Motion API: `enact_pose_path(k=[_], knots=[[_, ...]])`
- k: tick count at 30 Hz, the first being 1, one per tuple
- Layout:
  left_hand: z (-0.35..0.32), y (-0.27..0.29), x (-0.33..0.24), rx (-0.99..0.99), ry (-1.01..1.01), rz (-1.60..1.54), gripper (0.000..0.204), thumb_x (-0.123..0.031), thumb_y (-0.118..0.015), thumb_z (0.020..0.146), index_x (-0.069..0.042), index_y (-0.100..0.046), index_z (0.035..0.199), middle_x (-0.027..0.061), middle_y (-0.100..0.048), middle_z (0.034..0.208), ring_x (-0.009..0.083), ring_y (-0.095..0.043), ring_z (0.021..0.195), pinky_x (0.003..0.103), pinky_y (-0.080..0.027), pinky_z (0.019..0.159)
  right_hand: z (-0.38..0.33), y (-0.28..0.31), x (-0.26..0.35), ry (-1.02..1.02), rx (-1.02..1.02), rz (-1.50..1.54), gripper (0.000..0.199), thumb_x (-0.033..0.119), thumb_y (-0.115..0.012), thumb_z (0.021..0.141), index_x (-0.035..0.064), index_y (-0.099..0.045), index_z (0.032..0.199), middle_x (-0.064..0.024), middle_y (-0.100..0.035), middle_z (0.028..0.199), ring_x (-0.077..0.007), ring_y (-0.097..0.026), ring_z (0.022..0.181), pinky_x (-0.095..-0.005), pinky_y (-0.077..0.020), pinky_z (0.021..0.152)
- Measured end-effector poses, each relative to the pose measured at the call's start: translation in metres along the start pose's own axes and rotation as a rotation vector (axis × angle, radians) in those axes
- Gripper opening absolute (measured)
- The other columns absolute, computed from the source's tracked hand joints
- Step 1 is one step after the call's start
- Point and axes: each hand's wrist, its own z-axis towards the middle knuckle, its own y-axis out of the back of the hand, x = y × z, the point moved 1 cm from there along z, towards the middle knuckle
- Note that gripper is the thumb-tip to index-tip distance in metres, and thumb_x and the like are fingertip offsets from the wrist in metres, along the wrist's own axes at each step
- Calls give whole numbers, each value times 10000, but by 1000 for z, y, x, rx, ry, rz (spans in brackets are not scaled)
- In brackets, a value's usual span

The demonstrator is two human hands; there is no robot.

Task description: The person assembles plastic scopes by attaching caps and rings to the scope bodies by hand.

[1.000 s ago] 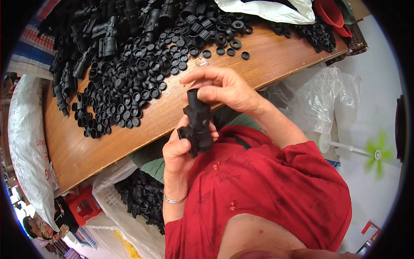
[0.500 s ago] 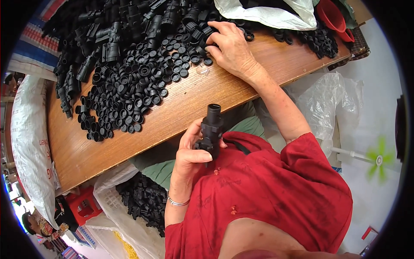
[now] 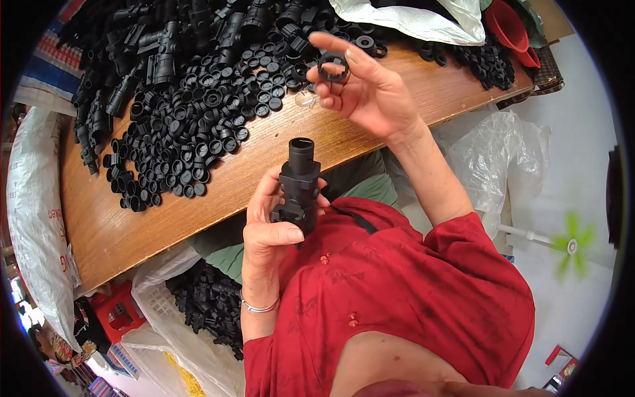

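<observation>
My left hand [image 3: 263, 235] is wrapped round a black scope-like tube [image 3: 301, 177], held upright in front of my chest with its round open end on top. Above the table's near edge, my right hand [image 3: 383, 99] is raised and pinches a black ring [image 3: 333, 67] between thumb and fingers. Beyond and to the left of it, many small black round caps [image 3: 192, 132] lie heaped on the wooden table [image 3: 231, 192]. Behind the caps is a pile of similar black scope tubes [image 3: 162, 56].
A white sack [image 3: 423, 26] and a red scoop-like container [image 3: 508, 25] stand at the back right, near more small black rings [image 3: 486, 66]. Below the table at left, a lined basket holds black parts [image 3: 208, 308]. A green-bladed fan [image 3: 573, 247] is at far right.
My right hand has lifted off the parts on the table, turned palm up, and now holds a black ring. My left hand has shifted slightly left with the tube.
</observation>
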Motion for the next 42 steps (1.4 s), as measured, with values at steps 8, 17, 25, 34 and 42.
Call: enact_pose_path(k=[8,17,25,34,42], knots=[[1,2,3,64,63,-39,868,-132,-784,507,49,-422,1276,225,-582,1115,264,-640,874,333,-518,819,-9,4,-26,-13,103,182,291,173,-537,943,50,-526,1207,-179,-597,1144,-240,-605,995,-357,-511,872],[2,-6,5,-46,70,54,772,-6,-767,567,35,-446,1269,123,-599,1041,186,-615,830,275,-494,756,-26,-22,-45,47,82,-79,245,234,-620,902,62,-532,1052,-143,-578,1129,-258,-599,1042,-418,-515,910],[-7,-13,9,-289,-247,336,918,-72,-877,518,-3,-418,1309,92,-586,1070,159,-573,936,294,-471,834,-46,-36,-68,58,-163,-292,204,118,-609,886,46,-504,1046,-168,-616,1094,-247,-606,1046,-376,-508,900],[-13,-10,-2,-115,-12,397,1229,-56,-826,476,-134,-166,1510,65,-569,1011,146,-552,853,241,-433,746,-17,-23,-38,244,-213,-952,125,92,-585,901,-3,-635,966,-53,-640,941,-100,-570,825,-266,-474,744],[-14,-12,11,77,139,426,959,-6,-788,506,-68,-439,1397,42,-568,1153,112,-521,971,215,-409,851,32,12,-33,799,-258,-2009,98,104,-674,748,37,-643,812,-81,-586,888,-264,-570,886,-351,-494,772]])
